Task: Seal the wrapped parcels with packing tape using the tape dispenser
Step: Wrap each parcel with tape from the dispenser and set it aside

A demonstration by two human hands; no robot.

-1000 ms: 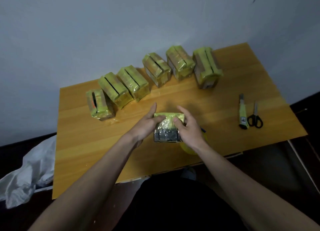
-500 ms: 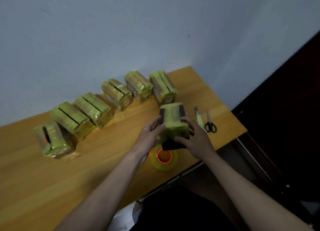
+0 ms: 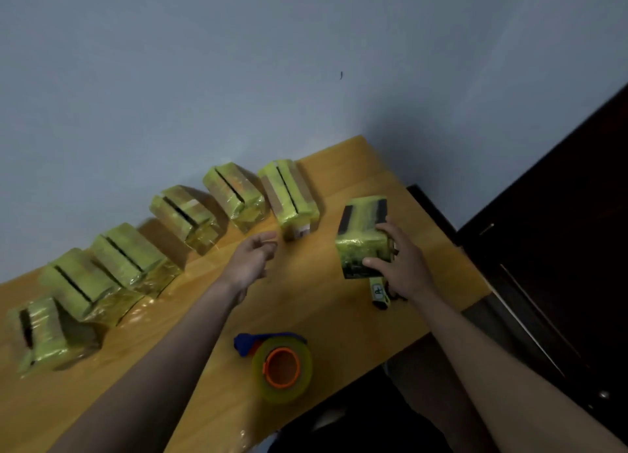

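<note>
Presently my right hand [image 3: 404,264] grips the taped parcel [image 3: 363,236] at the right end of the wooden table [image 3: 306,303]: thumb across its near face, fingers curled round its right side. The parcel stands upright; whether its base touches the table I cannot tell. My left hand [image 3: 253,259] hangs above the table, blurred, fingers loosely curled, holding nothing, forearm extended toward the row. Six sealed parcels [image 3: 183,214] stand in a line along the wall side. The tape dispenser [image 3: 280,366], blue-handled with an orange core, lies near the front edge between my forearms. A yellow utility knife [image 3: 380,294] lies partly under my right hand.
</note>
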